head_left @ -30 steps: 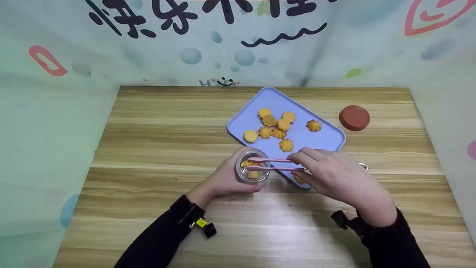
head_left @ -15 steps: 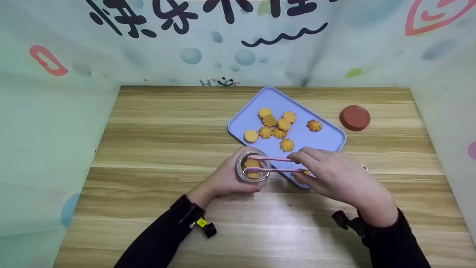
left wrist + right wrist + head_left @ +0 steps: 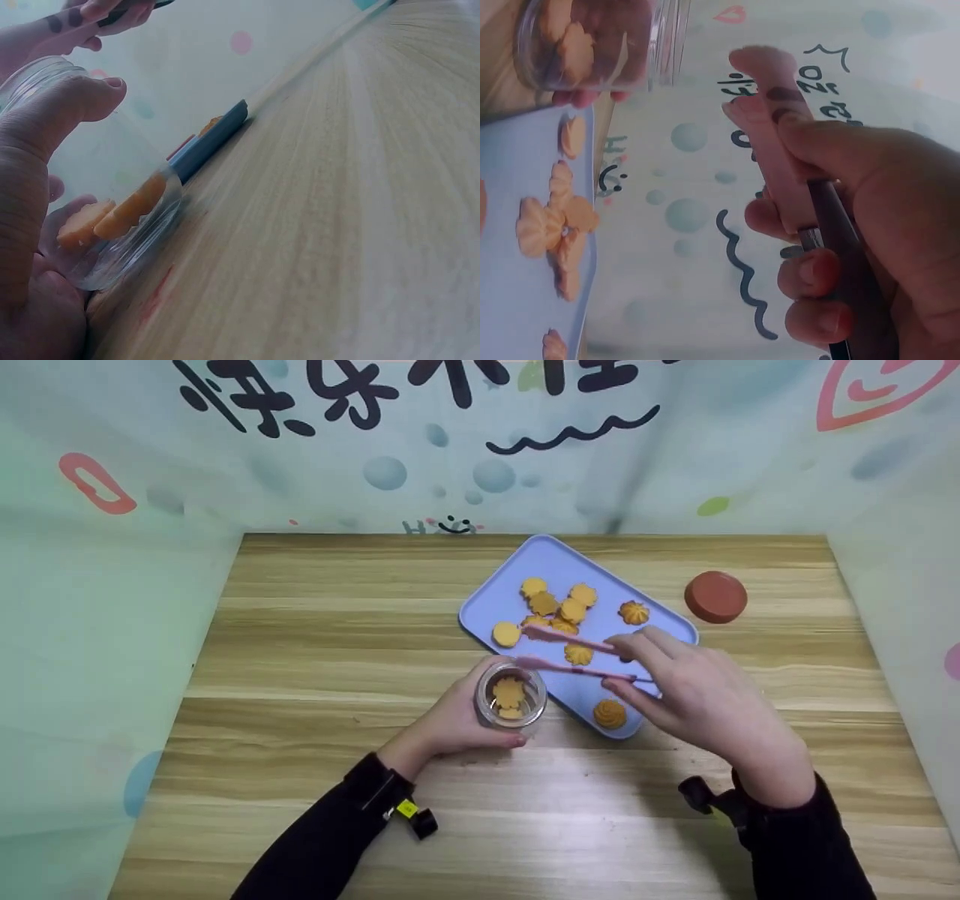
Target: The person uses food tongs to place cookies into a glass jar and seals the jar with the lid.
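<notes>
My left hand [image 3: 457,716] grips a clear jar [image 3: 534,721] that stands on the table with its mouth up. Inside the jar lie cookies [image 3: 508,692], also visible through its wall in the left wrist view. My right hand [image 3: 697,697] holds pink tongs [image 3: 570,669] by their dark handle, tips apart with nothing between them. Those tips hover over the near left edge of a lavender tray [image 3: 660,641], just beyond the jar's mouth. Several flower-shaped cookies [image 3: 573,610] are grouped on the tray, and a swirled cookie [image 3: 610,713] sits in its near corner.
A round reddish-brown lid [image 3: 715,597] lies on the wooden table [image 3: 337,622] to the right of the tray. Printed cloth [image 3: 300,480] hangs behind the table and along both sides.
My right hand has lifted the tongs out of the jar and moved them away over the tray, their tips spreading wider. A cookie stays in the jar. The left hand holds still.
</notes>
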A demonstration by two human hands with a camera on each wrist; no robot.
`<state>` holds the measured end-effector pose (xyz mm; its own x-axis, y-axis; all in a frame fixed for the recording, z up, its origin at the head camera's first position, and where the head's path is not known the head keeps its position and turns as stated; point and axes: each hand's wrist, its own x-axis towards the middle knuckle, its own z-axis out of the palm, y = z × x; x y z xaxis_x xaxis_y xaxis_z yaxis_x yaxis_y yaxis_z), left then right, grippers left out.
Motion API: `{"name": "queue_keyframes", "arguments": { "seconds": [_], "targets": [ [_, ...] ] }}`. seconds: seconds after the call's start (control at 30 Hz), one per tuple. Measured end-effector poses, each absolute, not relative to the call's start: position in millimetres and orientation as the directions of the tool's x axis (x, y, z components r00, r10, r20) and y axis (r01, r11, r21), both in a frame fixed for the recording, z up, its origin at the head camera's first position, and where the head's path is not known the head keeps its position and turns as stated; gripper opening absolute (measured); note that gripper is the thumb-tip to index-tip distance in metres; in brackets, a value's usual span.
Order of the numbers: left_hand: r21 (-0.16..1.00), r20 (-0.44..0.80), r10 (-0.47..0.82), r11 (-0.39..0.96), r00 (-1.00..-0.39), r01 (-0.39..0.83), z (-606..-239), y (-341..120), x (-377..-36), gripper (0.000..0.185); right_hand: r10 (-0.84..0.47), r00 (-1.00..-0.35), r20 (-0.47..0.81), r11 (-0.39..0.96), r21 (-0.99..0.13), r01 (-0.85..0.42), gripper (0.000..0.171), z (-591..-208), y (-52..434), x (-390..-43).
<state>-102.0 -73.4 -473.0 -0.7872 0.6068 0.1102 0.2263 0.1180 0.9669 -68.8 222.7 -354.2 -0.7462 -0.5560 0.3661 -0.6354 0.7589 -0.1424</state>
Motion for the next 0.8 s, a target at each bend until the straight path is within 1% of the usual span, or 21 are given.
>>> {"name": "queue_keyframes", "arguments": {
  "seconds": [0.17,0.3,0.4,0.57,0.8],
  "targets": [
    [0.97,0.119,0.602,0.1,-0.79,0.222,-474.7,-72.4,-102.6,0.093,-0.424,-0.795,0.434,0.825,-0.176,-0.537,0.037,-357.0,235.6,-80.6],
    [0.971,0.113,0.602,0.101,-0.79,0.216,-475.3,-72.4,-103.1,0.092,-0.323,-0.837,0.441,0.872,-0.205,-0.444,0.04,-362.7,248.7,-90.2],
    [0.97,0.116,0.602,0.103,-0.79,0.221,-474.9,-72.4,-103.1,0.092,-0.262,-0.878,0.401,0.898,-0.233,-0.374,0.044,-368.1,260.9,-97.6],
    [0.97,0.125,0.605,0.092,-0.786,0.225,-474.0,-72.2,-102.2,0.091,-0.188,-0.941,0.283,0.927,-0.265,-0.265,0.045,-377.9,281.4,-107.5],
    [0.972,0.129,0.606,0.08,-0.785,0.221,-473.9,-72.1,-101.8,0.091,-0.133,-0.983,0.124,0.954,-0.251,-0.161,0.041,-386.2,300.1,-114.1]
  ]
}}
